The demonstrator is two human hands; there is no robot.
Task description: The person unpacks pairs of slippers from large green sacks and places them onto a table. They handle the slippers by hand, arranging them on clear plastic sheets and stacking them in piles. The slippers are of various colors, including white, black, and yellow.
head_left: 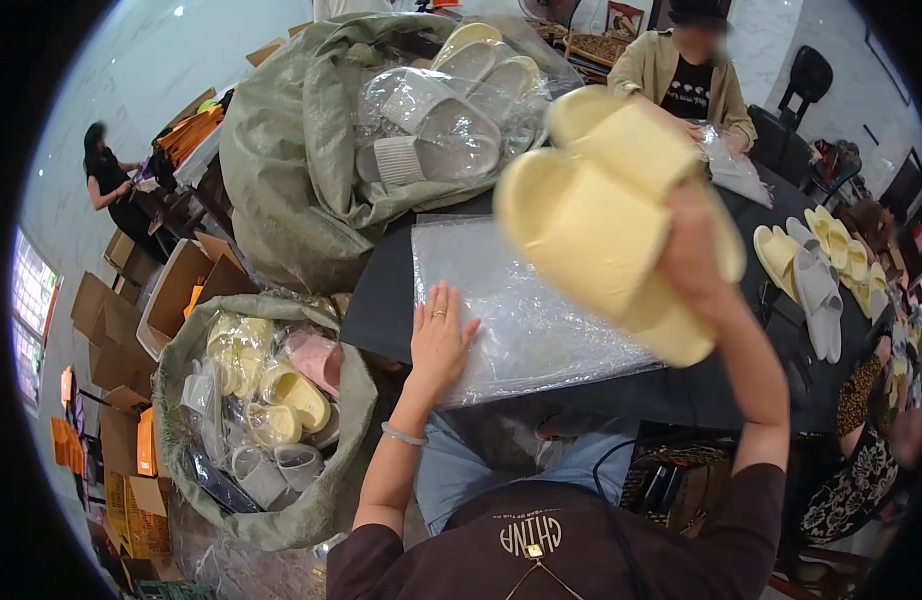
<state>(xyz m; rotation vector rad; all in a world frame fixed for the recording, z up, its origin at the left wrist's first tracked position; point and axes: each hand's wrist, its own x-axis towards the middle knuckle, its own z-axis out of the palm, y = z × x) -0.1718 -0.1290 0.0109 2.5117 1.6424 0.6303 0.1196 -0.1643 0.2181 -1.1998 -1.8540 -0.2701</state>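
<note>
Grey-green woven sack (353, 460) at near left gaped round film-wrapped slippers (299, 395); right of it, on a dark table (373, 325), lay a flat stack of clear, crinkled plastic bags (526, 335), and beyond bulged a larger, creased sack (286, 150) topped with bagged, ribbed-strap grey slippers (401, 158). Left arm stretched forward, left hand (440, 342) palm-down at the stack's left side, thumb spread, gripping nothing. Right elbow bent, right hand (695, 250) closed on the side of rounded, thick-soled pale yellow slippers (591, 235), motion-blurred and tilted, in the air above the stack's right part.
</note>
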